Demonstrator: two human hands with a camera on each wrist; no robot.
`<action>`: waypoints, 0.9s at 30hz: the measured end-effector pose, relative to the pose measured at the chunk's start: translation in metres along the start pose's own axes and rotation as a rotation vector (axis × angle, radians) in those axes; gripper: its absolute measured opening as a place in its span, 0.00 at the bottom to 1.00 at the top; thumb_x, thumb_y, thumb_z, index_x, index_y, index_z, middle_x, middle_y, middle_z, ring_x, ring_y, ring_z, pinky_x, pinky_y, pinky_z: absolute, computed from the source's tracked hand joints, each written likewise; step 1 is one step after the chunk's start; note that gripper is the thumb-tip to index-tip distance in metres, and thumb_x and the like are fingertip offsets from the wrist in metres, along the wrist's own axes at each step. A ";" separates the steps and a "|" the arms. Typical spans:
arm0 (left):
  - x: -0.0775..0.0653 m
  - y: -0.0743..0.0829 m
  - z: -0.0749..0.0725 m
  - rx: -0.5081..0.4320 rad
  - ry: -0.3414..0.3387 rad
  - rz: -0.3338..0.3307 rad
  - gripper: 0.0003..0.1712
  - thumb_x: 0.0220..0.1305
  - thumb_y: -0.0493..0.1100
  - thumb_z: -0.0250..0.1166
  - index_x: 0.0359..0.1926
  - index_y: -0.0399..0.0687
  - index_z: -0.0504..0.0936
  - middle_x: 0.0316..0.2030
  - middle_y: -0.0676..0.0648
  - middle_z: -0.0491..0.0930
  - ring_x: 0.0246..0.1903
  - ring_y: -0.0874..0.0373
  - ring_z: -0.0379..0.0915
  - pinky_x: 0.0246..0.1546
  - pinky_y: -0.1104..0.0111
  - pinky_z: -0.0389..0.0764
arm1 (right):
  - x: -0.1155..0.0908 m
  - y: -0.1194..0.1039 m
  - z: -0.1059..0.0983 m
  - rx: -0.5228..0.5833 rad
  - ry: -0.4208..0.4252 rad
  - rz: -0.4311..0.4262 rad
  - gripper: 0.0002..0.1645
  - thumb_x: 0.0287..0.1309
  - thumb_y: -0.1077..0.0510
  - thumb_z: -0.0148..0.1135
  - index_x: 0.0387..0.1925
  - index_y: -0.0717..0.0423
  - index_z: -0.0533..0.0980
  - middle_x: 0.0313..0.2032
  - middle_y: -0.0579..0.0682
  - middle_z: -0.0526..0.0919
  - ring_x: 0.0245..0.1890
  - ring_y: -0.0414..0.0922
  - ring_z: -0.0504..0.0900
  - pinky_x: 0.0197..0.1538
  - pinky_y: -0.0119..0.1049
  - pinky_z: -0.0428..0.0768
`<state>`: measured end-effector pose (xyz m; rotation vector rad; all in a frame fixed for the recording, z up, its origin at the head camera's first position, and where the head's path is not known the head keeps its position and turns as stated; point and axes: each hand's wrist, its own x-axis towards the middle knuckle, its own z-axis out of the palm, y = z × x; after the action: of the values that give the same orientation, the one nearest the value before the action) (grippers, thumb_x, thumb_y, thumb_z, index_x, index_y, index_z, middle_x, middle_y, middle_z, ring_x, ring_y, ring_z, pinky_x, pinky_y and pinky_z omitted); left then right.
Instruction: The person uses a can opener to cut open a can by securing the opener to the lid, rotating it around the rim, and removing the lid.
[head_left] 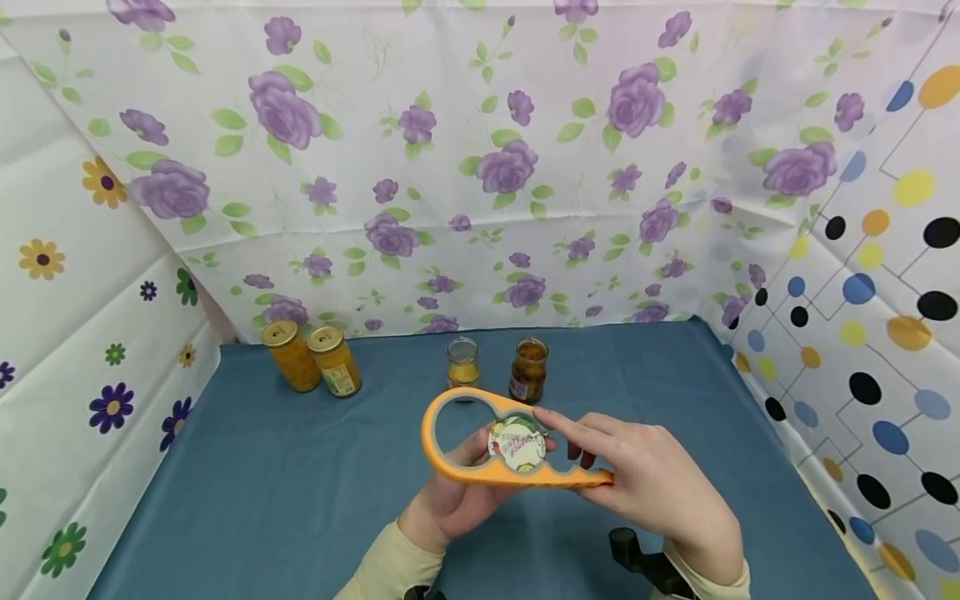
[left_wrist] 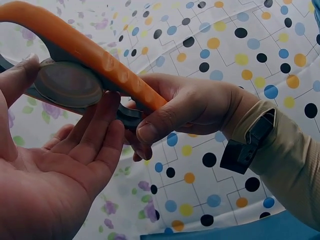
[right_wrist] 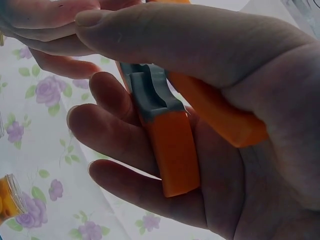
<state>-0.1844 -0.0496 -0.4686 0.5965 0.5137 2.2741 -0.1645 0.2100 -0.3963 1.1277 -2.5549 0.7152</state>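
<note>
The lid (head_left: 517,443) sits in the middle recess of the orange opener (head_left: 495,475), raised above the worktop (head_left: 300,492). The left hand (head_left: 467,500) pinches the lid's edge between thumb and fingers; the right hand (head_left: 651,467) is closed around the opener's handles. Beyond, the yellow-filled jar (head_left: 462,368) and dark-filled jar (head_left: 528,373) stand uncovered: opening appears complete for these two. Freeing the lid appears outstanding. At far left, two filled jars (head_left: 336,365) remain capped, apparently unopened.
</note>
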 end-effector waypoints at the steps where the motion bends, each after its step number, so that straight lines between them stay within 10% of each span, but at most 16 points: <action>1: 0.000 0.000 0.000 0.005 -0.007 0.000 0.34 0.81 0.59 0.61 0.77 0.47 0.69 0.67 0.45 0.78 0.69 0.55 0.74 0.75 0.61 0.67 | 0.000 0.000 0.000 -0.001 -0.004 0.001 0.54 0.54 0.61 0.83 0.80 0.35 0.69 0.37 0.32 0.78 0.27 0.26 0.71 0.28 0.26 0.72; 13: 0.011 -0.007 0.001 0.058 -0.121 0.045 0.37 0.81 0.60 0.60 0.79 0.46 0.67 0.67 0.47 0.79 0.69 0.56 0.74 0.74 0.60 0.69 | -0.007 -0.002 -0.007 -0.012 -0.001 0.006 0.56 0.53 0.63 0.82 0.80 0.36 0.69 0.36 0.31 0.77 0.26 0.27 0.70 0.28 0.26 0.72; 27: 0.006 -0.007 -0.001 0.065 -0.105 0.036 0.37 0.79 0.62 0.62 0.77 0.47 0.69 0.67 0.47 0.79 0.66 0.56 0.76 0.74 0.60 0.69 | -0.005 0.000 -0.006 0.012 -0.012 -0.017 0.53 0.56 0.64 0.80 0.80 0.36 0.69 0.39 0.31 0.78 0.29 0.28 0.73 0.30 0.27 0.73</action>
<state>-0.1843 -0.0407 -0.4714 0.7588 0.5302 2.2523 -0.1606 0.2161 -0.3932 1.1597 -2.5508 0.7231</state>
